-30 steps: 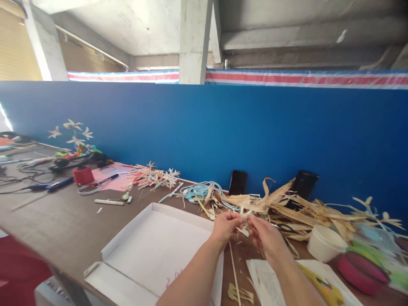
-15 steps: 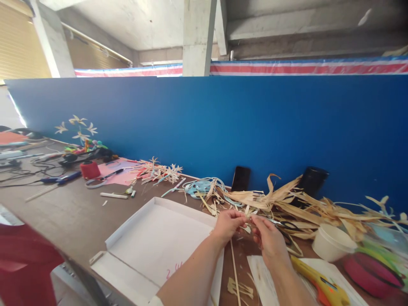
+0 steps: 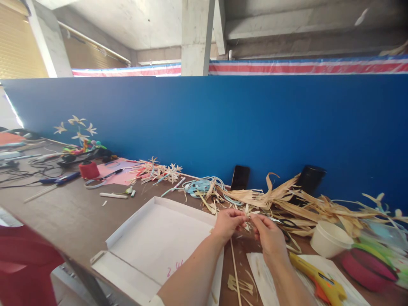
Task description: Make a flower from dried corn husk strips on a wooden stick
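My left hand [image 3: 228, 224] and my right hand [image 3: 270, 236] meet fingertip to fingertip over the table, right of the white box. Both are pinched closed on a small pale husk flower [image 3: 247, 210], whose petals stick up between the fingers; its lower part is hidden. A thin straw-coloured stick [image 3: 235, 270] lies below the hands, and I cannot tell whether it joins the flower. Just behind the hands spread dried corn husks [image 3: 287, 199]. Black-handled scissors [image 3: 287, 222] lie by my right hand.
An open white box lid [image 3: 153, 238] lies left of my arms. On the right are a yellow glue gun [image 3: 320, 278], a white tub [image 3: 330, 240] and a pink bowl [image 3: 368, 270]. A phone [image 3: 240, 177] leans on the blue partition [image 3: 197, 123]. Finished husk flowers [image 3: 172, 172] lie farther left.
The view has shifted very slightly. Both hands stay pinched together in the same place, and slightly more of the flower's petals show between the fingers.
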`<state>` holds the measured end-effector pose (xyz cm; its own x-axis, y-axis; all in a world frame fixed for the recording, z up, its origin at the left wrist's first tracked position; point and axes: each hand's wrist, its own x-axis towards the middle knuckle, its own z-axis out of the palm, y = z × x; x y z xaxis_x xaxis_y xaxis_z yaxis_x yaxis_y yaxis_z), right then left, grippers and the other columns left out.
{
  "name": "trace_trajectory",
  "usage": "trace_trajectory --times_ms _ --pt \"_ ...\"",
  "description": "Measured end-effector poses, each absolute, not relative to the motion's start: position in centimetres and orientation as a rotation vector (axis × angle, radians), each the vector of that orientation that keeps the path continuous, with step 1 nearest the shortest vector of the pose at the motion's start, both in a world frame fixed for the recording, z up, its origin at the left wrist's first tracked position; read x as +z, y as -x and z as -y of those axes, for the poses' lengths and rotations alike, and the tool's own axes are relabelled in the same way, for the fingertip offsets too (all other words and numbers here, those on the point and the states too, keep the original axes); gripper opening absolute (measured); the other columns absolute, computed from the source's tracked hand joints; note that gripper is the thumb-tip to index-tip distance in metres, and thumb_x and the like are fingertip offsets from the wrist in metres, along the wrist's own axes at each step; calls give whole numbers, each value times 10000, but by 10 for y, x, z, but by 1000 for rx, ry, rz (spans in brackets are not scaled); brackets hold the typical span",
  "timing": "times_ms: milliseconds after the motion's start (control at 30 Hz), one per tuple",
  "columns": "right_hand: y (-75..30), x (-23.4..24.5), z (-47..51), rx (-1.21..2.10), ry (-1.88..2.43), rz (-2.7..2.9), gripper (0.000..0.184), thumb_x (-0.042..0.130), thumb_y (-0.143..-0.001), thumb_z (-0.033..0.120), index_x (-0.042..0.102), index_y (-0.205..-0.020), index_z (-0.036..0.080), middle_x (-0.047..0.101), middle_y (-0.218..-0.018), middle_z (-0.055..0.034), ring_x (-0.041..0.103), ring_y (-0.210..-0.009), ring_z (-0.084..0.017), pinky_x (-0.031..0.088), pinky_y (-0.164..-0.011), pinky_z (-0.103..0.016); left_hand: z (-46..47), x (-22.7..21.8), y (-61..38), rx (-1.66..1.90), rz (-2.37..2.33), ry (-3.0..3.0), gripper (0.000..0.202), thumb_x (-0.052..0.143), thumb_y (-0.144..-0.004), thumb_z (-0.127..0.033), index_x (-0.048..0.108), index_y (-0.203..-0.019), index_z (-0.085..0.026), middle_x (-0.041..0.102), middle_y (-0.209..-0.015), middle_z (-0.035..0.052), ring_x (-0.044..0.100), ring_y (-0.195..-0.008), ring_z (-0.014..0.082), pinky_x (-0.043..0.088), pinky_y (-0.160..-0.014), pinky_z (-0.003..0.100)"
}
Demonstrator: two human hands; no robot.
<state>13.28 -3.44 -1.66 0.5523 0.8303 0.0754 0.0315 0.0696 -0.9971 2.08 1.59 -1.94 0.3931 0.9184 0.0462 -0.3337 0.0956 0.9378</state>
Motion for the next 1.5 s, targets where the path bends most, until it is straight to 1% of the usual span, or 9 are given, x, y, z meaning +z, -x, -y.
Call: trace_trajectory --times_ms 133,367,600,900,1067,1333,1500 --pt "-132 -17 33 699 1382 788 331 673 -609 458 644 -756 163 460 -432 58 377 -421 -94 289 -395 -203 -16 -20 -20 1035 -672 -1106 378 747 -527 -384 678 -769 -102 600 -586 16 511 -489 72 398 -451 180" --pt "-130 -17 33 719 1346 776 325 680 -601 449 638 -728 153 450 -436 58 365 -412 -83 283 -385 -203 -14 -17 -20 1053 -657 -1101 359 749 -529 -354 687 -776 -100 617 -643 37 537 -534 85 403 -455 175" --pt "-132 -17 33 743 1312 736 313 698 -578 444 630 -710 168 455 -434 65 368 -407 -86 286 -381 -209 -15 -18 -20 1052 -677 -1104 352 751 -524 -346 686 -770 -103 608 -623 29 521 -525 80 392 -467 180" --pt "-130 -16 34 751 1294 698 304 707 -573 417 634 -724 163 456 -436 63 370 -401 -81 276 -368 -204 -10 -14 -17 1028 -648 -1139 424 749 -522 -379 697 -848 -113 616 -660 30 487 -530 66 375 -510 191" --pt "-130 -17 33 750 1285 701 298 708 -576 412 637 -731 167 460 -441 65 372 -410 -80 272 -373 -198 -10 -12 -18 1046 -646 -1127 413 756 -511 -371 699 -821 -105 609 -629 28 466 -505 61 371 -498 190" --pt "-129 -17 33 757 1276 697 303 711 -572 415 641 -741 173 466 -447 68 365 -409 -78 274 -375 -199 -10 -14 -19 1038 -631 -1139 402 746 -528 -373 700 -831 -112 619 -659 33 470 -513 60 371 -489 182" --pt "-128 -16 34 759 1287 696 296 708 -577 411 639 -734 170 460 -449 69 360 -410 -73 273 -373 -190 -10 -13 -19 1031 -639 -1132 404 751 -520 -374 698 -819 -106 608 -636 28 477 -516 61 375 -496 180"
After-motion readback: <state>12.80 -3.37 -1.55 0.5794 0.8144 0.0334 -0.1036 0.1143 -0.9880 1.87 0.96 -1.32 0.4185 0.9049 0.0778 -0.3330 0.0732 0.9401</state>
